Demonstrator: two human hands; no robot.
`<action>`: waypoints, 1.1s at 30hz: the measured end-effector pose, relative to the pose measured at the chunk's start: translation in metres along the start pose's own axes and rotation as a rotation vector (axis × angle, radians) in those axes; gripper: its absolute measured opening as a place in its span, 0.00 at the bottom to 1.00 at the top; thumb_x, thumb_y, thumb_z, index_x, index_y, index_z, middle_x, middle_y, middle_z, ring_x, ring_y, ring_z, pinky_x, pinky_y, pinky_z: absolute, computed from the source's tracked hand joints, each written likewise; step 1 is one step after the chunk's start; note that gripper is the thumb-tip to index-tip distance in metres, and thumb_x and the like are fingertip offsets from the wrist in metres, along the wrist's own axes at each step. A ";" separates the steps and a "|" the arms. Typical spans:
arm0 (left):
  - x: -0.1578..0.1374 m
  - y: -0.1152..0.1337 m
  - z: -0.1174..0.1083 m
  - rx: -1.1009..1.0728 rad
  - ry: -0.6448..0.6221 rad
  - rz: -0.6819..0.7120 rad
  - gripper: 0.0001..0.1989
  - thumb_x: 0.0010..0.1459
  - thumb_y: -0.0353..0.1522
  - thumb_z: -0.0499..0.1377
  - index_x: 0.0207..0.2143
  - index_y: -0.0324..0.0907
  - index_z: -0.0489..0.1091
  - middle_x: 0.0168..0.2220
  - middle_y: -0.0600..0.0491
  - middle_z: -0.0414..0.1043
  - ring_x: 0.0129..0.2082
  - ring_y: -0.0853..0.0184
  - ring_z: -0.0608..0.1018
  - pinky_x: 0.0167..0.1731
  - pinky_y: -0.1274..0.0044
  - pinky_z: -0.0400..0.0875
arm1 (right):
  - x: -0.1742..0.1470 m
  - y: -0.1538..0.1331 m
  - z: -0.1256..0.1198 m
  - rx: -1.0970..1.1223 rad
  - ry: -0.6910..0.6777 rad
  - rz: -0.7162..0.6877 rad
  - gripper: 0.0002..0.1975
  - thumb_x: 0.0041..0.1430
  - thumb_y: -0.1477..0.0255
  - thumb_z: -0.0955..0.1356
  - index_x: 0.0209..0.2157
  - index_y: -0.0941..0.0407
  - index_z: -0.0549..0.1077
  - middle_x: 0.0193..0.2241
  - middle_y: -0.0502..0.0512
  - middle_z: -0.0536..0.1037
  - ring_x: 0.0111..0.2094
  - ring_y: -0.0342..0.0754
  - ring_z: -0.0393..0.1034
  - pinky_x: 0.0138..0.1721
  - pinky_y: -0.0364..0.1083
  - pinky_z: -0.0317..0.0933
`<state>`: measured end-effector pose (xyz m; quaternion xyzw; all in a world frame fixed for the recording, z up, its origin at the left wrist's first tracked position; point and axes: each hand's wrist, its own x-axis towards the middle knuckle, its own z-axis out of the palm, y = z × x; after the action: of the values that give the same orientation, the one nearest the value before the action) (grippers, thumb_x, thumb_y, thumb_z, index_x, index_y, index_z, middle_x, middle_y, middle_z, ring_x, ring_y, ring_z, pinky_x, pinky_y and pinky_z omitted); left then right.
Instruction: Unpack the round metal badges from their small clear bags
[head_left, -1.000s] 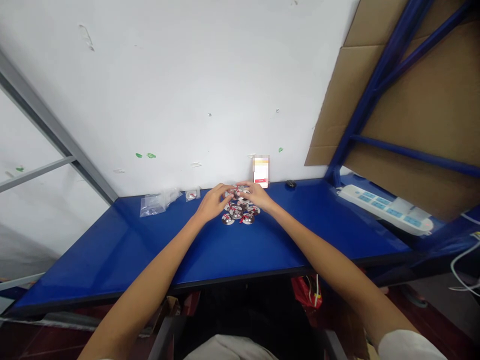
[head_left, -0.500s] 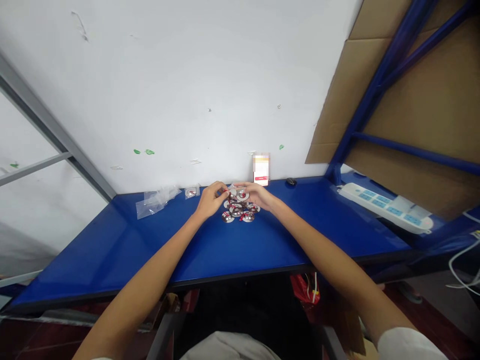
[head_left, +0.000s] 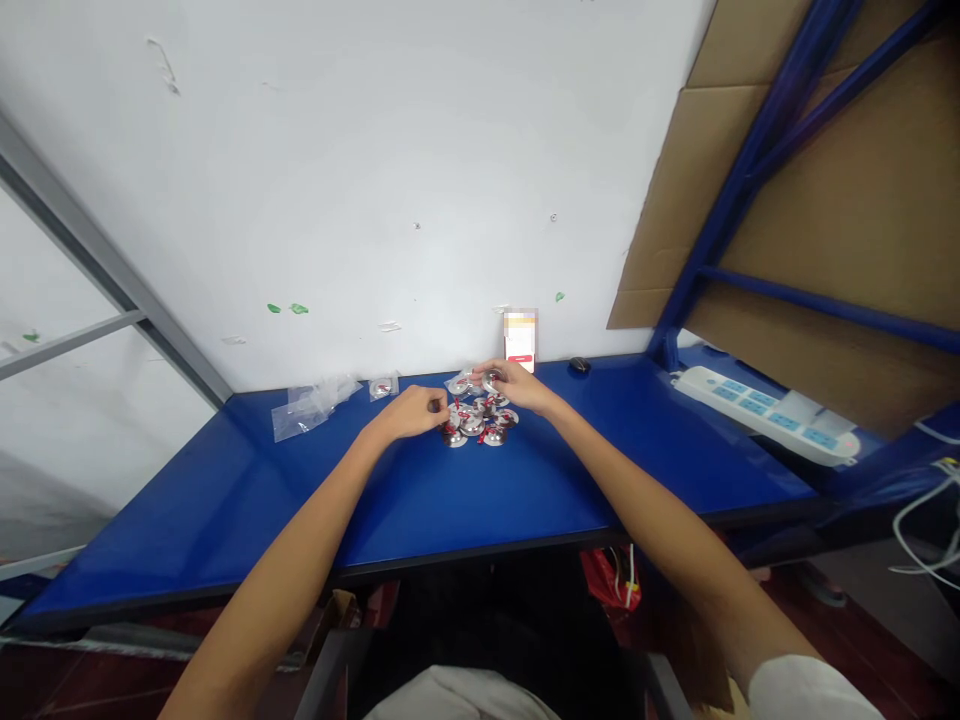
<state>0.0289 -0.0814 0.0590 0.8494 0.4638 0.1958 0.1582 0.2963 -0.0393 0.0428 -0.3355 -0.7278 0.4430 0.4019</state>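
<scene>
Several small silver finger cymbals [head_left: 471, 424] with domed middles and red straps lie in a heap on the blue table [head_left: 465, 510]. At the heap's left side, my left hand [head_left: 415, 412] is closed, thumb and fingers pinched at the edge of one cymbal; the exact grip is partly hidden. My right hand [head_left: 519, 388] holds another cymbal [head_left: 493, 380] above the back of the heap, fingers curled over it. Just behind, a cymbal in clear plastic [head_left: 462, 382] lies by the right fingertips.
Left of the heap lie a bagged cymbal [head_left: 383, 387] and crumpled clear plastic bags [head_left: 319, 402]. A phone [head_left: 520, 340] leans on the white wall, with a black mouse [head_left: 579, 366] to its right. A white power strip [head_left: 765, 415] sits beyond the blue frame post.
My left hand has moved down and left, from beside my right hand to the heap's left side. My right hand stays near the back with its cymbal, which has tilted.
</scene>
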 end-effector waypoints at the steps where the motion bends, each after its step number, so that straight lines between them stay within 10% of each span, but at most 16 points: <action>1: 0.000 0.002 0.000 0.008 -0.001 0.011 0.10 0.59 0.36 0.57 0.27 0.46 0.75 0.25 0.54 0.76 0.24 0.63 0.74 0.28 0.73 0.60 | -0.001 0.001 0.001 -0.122 0.020 -0.047 0.21 0.57 0.83 0.65 0.51 0.55 0.77 0.44 0.55 0.84 0.47 0.50 0.78 0.55 0.51 0.67; 6: 0.003 -0.011 -0.004 0.162 0.168 -0.080 0.23 0.69 0.45 0.52 0.25 0.45 0.74 0.22 0.50 0.73 0.24 0.60 0.73 0.29 0.71 0.58 | -0.008 -0.003 0.007 -0.519 -0.074 -0.171 0.22 0.62 0.82 0.65 0.53 0.53 0.79 0.39 0.53 0.84 0.37 0.50 0.77 0.48 0.48 0.67; 11: 0.001 -0.055 -0.021 0.289 0.410 -0.315 0.12 0.65 0.39 0.57 0.33 0.44 0.76 0.34 0.44 0.79 0.34 0.55 0.78 0.35 0.70 0.64 | -0.013 -0.012 0.009 -0.549 -0.164 -0.255 0.17 0.60 0.79 0.71 0.48 0.51 0.83 0.43 0.55 0.86 0.41 0.55 0.79 0.48 0.50 0.69; 26: -0.003 -0.097 -0.015 0.478 0.238 -0.339 0.19 0.61 0.36 0.61 0.52 0.40 0.81 0.49 0.36 0.79 0.48 0.48 0.78 0.51 0.64 0.70 | -0.011 -0.023 0.003 -0.619 -0.066 -0.251 0.14 0.69 0.71 0.66 0.45 0.53 0.86 0.41 0.55 0.87 0.41 0.55 0.79 0.43 0.47 0.65; 33: -0.001 -0.103 -0.020 0.102 0.491 -0.476 0.16 0.66 0.37 0.53 0.42 0.42 0.80 0.40 0.43 0.83 0.43 0.54 0.82 0.48 0.66 0.74 | -0.012 -0.023 0.005 -0.727 -0.038 -0.279 0.13 0.71 0.74 0.65 0.45 0.55 0.83 0.41 0.56 0.86 0.41 0.51 0.79 0.43 0.44 0.64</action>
<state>-0.0556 -0.0269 0.0304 0.6516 0.6824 0.3288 0.0405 0.2939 -0.0599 0.0591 -0.3456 -0.8832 0.1037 0.2995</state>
